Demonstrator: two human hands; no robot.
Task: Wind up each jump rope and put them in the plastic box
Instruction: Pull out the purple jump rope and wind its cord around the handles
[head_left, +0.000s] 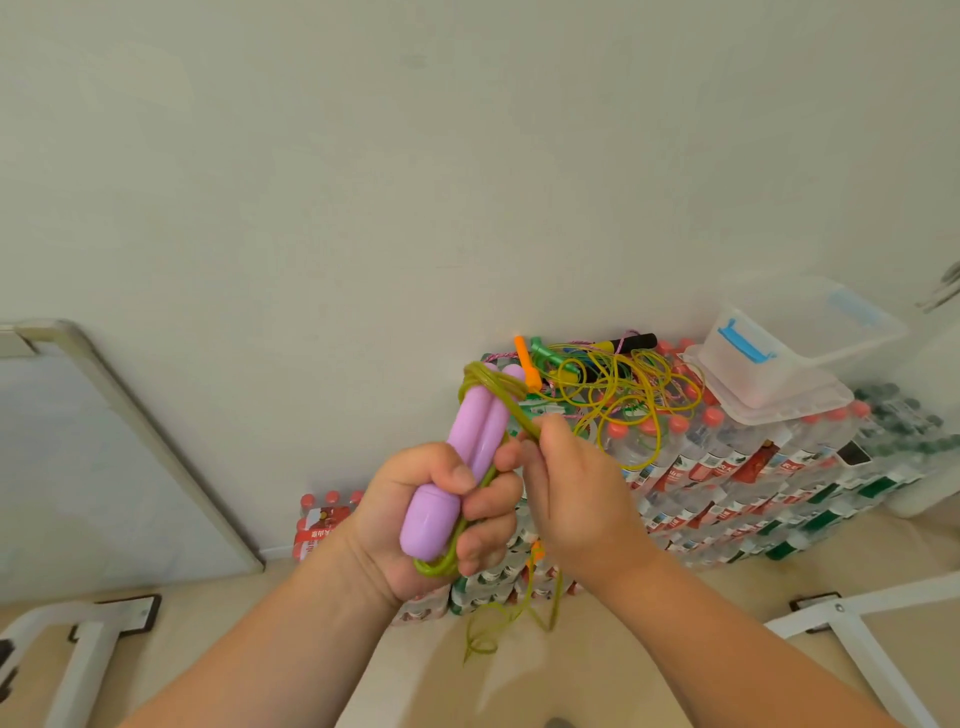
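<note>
Our left hand (441, 514) grips the purple handles (467, 447); our right hand (571, 483) pinches the green cord (522, 415), which we should wind taut.

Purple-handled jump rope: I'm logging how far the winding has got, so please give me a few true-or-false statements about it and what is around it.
1. The left hand grips both purple handles together. True.
2. The right hand holds nothing. False: it pinches the green cord.
3. The green cord is wound round the upper end of the handles. True.
4. The clear plastic box stands on the floor. False: it sits on top of the stacked bottled-water packs.
5. Other jump ropes lie tangled on the packs beside the box. True.
</note>
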